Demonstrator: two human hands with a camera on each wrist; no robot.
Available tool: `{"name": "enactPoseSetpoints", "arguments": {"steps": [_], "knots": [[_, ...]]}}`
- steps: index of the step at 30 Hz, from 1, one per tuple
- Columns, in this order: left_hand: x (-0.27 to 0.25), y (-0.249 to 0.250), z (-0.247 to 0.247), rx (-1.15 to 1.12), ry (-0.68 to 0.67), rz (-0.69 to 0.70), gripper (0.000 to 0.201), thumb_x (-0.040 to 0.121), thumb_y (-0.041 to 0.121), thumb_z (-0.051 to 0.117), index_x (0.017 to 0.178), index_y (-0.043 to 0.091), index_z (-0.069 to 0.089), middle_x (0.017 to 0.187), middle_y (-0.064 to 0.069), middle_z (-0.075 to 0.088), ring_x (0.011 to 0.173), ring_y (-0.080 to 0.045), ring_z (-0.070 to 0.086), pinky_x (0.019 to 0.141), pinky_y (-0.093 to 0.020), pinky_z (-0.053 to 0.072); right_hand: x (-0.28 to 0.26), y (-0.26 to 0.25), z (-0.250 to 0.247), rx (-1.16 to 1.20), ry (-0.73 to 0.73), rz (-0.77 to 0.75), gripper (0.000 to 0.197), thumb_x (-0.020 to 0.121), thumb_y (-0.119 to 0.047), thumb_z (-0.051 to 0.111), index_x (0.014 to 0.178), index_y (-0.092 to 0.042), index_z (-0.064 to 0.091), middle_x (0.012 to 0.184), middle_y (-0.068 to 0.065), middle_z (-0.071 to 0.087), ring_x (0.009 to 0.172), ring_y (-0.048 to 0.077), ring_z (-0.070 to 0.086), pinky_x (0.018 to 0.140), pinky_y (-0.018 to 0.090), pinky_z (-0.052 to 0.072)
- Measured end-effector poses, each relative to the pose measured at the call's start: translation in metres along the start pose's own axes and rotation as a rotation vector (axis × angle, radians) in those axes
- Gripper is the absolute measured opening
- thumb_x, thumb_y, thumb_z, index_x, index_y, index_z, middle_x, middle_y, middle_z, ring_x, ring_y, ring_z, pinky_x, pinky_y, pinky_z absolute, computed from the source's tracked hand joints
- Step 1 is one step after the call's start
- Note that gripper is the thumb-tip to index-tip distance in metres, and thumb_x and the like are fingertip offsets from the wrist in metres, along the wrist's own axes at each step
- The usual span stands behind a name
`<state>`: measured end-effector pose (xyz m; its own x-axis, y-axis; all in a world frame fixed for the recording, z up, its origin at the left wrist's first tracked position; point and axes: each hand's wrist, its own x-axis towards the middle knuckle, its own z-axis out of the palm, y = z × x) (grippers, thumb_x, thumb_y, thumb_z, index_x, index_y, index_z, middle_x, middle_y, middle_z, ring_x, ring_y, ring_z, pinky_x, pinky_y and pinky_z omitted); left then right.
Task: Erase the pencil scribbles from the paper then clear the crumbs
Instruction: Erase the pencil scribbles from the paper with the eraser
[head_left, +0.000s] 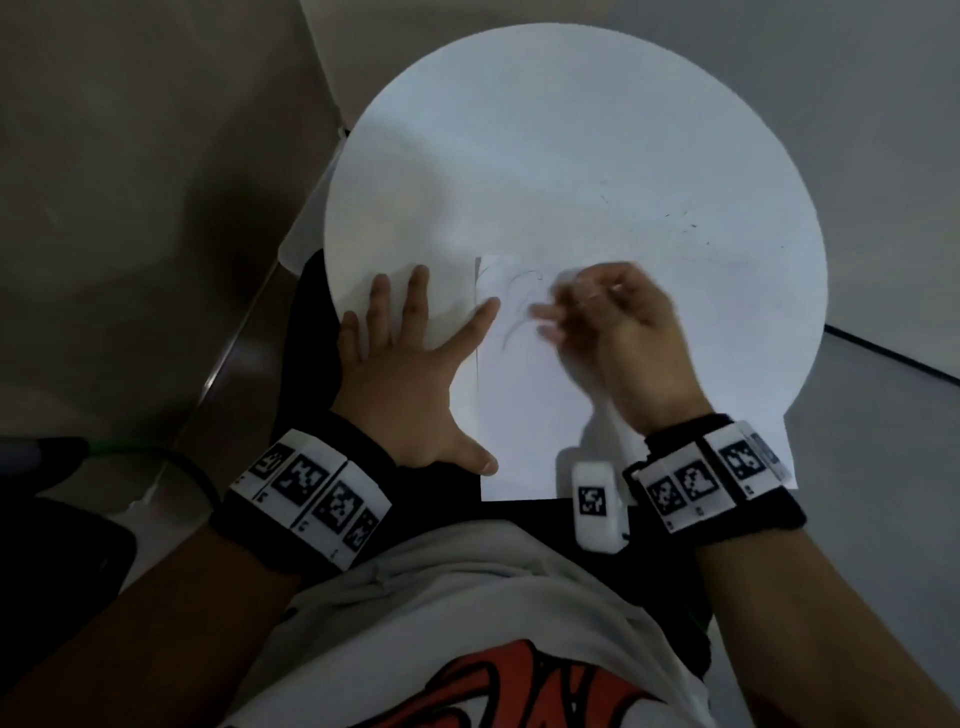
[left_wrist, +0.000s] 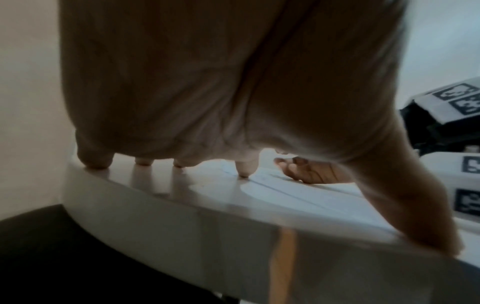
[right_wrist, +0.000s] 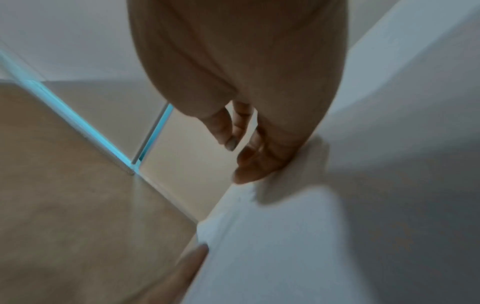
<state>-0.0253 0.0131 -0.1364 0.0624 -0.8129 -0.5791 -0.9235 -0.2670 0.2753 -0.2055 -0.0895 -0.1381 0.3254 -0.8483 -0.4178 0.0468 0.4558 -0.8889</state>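
Note:
A white sheet of paper lies on the near part of a round white table. Faint pencil scribbles curve across the sheet's upper left. Dark crumbs are scattered on the table beyond the paper, to the right. My left hand lies flat with spread fingers, the forefinger and thumb reaching onto the paper's left edge; its fingertips press down. My right hand is blurred over the scribbles with curled fingers, its lower edge touching the paper. No eraser can be made out in it.
The paper's near edge hangs over the table rim above my lap. A white tagged block juts from my right wristband there. Tiled floor surrounds the table, and a dark object sits at the lower left.

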Motion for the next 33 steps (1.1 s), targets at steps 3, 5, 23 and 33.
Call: {"name": "enactPoseSetpoints", "arguments": {"steps": [3,5,23,33], "knots": [[-0.001,0.001,-0.003,-0.006,-0.013,-0.004,0.142,0.048,0.078,0.082,0.145,0.062,-0.021,0.153,-0.004,-0.048,0.139,-0.038,-0.045,0.117,-0.064,-0.015,0.003,-0.017,-0.012,-0.44,0.106,-0.204,0.008,0.099,-0.012,0.059,0.094,-0.012,0.066,0.076,0.01,0.066,0.063,0.02,0.061,0.061,0.035,0.05],[0.002,0.004,-0.003,-0.06,0.027,-0.006,0.129,0.052,0.082,0.077,0.148,0.063,-0.008,0.158,-0.005,-0.041,0.143,-0.039,-0.039,0.117,-0.066,-0.011,-0.009,-0.021,-0.008,-0.595,-0.095,-0.159,0.01,0.098,-0.011,0.06,0.092,-0.007,0.067,0.067,0.008,0.066,0.056,0.019,0.059,0.056,0.032,0.049],[0.012,0.002,0.016,-0.075,0.154,-0.007,0.122,0.058,0.093,0.06,0.147,0.062,-0.016,0.159,-0.006,-0.041,0.144,-0.04,-0.038,0.116,-0.067,-0.012,-0.016,-0.001,0.025,-1.359,-0.463,-0.307,0.026,0.096,-0.024,0.056,0.073,-0.013,0.055,0.071,0.002,0.058,0.058,0.015,0.055,0.056,0.035,0.048],[0.013,0.002,0.019,-0.073,0.189,-0.004,0.121,0.058,0.093,0.06,0.149,0.062,-0.013,0.161,-0.008,-0.037,0.145,-0.042,-0.036,0.116,-0.07,-0.009,-0.016,-0.001,0.028,-1.374,-0.584,-0.225,0.04,0.099,-0.024,0.052,0.061,-0.022,0.04,0.067,0.0,0.049,0.055,0.013,0.05,0.053,0.028,0.038]]}}
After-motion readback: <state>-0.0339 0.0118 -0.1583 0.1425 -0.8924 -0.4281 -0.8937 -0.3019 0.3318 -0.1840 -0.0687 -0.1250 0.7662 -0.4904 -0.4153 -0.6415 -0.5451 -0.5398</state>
